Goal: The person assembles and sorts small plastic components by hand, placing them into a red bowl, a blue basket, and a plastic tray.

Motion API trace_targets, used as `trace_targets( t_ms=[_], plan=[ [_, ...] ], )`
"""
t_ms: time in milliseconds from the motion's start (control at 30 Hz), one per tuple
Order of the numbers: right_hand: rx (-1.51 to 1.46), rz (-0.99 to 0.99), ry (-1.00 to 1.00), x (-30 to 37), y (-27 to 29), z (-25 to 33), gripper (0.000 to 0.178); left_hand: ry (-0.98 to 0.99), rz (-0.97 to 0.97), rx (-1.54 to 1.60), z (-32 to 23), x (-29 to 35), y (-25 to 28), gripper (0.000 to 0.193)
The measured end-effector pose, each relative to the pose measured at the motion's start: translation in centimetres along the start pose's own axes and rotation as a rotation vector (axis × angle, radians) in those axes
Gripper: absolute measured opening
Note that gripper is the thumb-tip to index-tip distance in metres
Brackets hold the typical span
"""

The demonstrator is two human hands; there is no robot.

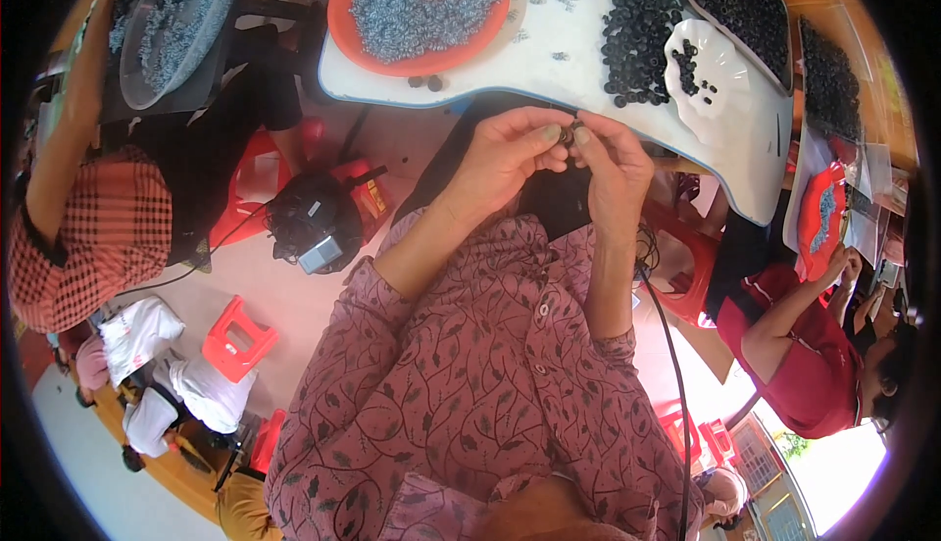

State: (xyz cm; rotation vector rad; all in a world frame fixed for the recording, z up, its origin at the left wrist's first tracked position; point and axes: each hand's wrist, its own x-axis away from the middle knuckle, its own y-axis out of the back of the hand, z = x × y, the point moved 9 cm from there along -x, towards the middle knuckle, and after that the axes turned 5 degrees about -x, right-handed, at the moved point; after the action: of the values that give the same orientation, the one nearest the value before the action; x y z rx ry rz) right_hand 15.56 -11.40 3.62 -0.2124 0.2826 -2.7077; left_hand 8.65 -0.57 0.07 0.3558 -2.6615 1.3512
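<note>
Wearer: pink shirt (pixel 470 384) w/ dark leaf-vine print, buttoned front, sleeves pushed to elbows; black cable (pixel 676 384) at lower right.

My left hand (pixel 505 154) and right hand (pixel 613 164) meet fingertip to fingertip just in front of the worktop (pixel 549 75) edge, pinching a small ring part (pixel 568 133) between them. On the worktop behind my hands, a round tray of small metal pieces (pixel 420 7) lies to the left, and a loose heap of rings (pixel 637 41) to the right. A scalloped dish (pixel 711 80) lies right of that heap, touching it, with a few rings in it. Behind the dish sits a tray of rings (pixel 737 2). Far left, apart from my worktop, stands a bowl of metal pieces (pixel 181 17). Below it, on the floor, stands a small machine (pixel 314 218). A co-worker (pixel 814 345) sits to my right.
</note>
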Motion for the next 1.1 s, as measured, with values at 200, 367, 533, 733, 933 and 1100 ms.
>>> trace_targets(
  t_ms=[200, 367, 533, 733, 933, 1100],
  plan=[
    [0.029, 0.000, -0.026, 0.0, 0.2, -0.5, 0.017, 0.009, -0.038, -0.008, 0.4, -0.1, 0.6, 0.022],
    [0.000, 0.000, -0.012, -0.1, 0.0, -0.5, 0.017, 0.007, -0.044, -0.018, 0.4, -0.2, 0.7, 0.022],
    [0.013, 0.005, -0.016, 0.0, 0.0, -0.6, 0.017, 0.012, -0.059, -0.027, 0.2, -0.1, 0.7, 0.022],
    [-0.106, 0.021, 0.010, 0.0, 0.1, -0.7, 0.018, 0.063, -0.037, 0.098, 0.6, -0.1, 0.8, 0.023],
    [-0.163, 0.013, 0.058, 0.1, 0.3, -0.7, 0.027, 0.104, -0.064, 0.196, 0.9, 0.0, 0.8, 0.024],
    [-0.001, -0.023, 0.126, 0.5, 0.2, 0.3, 0.024, 0.096, -0.069, 0.235, 0.8, 0.1, 0.8, 0.022]
  ],
)
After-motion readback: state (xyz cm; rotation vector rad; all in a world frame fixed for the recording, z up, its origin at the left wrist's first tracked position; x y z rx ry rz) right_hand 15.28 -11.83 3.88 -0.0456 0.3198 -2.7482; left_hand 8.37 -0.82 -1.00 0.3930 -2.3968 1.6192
